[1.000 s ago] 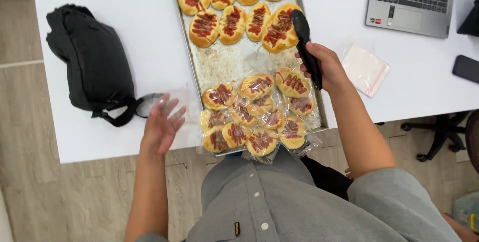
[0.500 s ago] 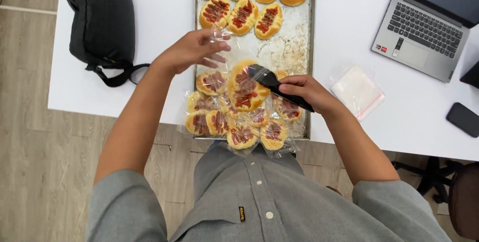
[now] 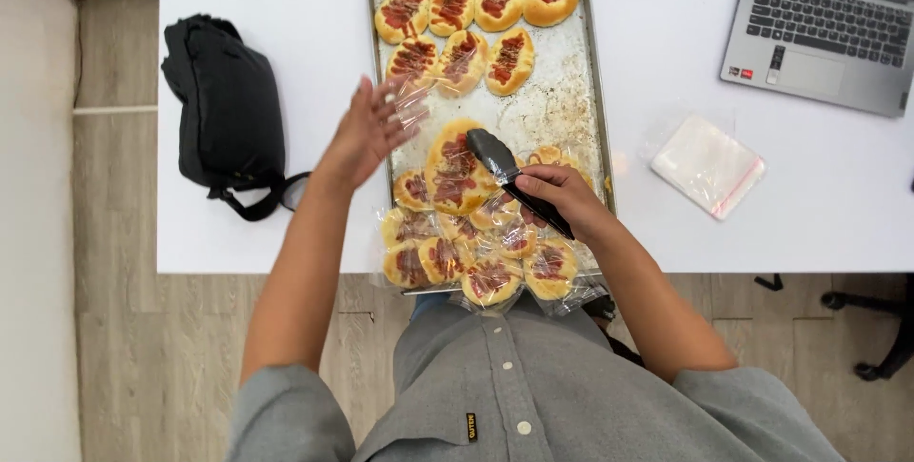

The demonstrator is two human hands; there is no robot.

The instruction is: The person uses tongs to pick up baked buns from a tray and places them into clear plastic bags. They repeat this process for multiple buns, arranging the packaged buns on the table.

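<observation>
A metal baking tray (image 3: pixel 557 105) lies on the white table (image 3: pixel 666 234) in front of me. Several sausage buns (image 3: pixel 466 19) with red sauce sit bare at its far end. Several more buns wrapped in clear plastic (image 3: pixel 466 257) crowd the near end. My right hand (image 3: pixel 562 194) grips black tongs (image 3: pixel 509 176), which hold one large bun (image 3: pixel 450 167) above the middle of the tray. My left hand (image 3: pixel 365 131) hovers at the tray's left rim, fingers spread, with a clear plastic bag (image 3: pixel 414 102) at its fingertips, just left of the held bun.
A black bag (image 3: pixel 228 110) lies on the table's left part. A grey laptop (image 3: pixel 819 24) stands open at the far right, with a small stack of clear bags (image 3: pixel 706 165) in front of it. A chair base (image 3: pixel 876 348) shows on the floor at right.
The left hand has come in from the table's left to the tray with the clear bag. The right hand has brought a bun in the tongs from the far rows to mid-tray.
</observation>
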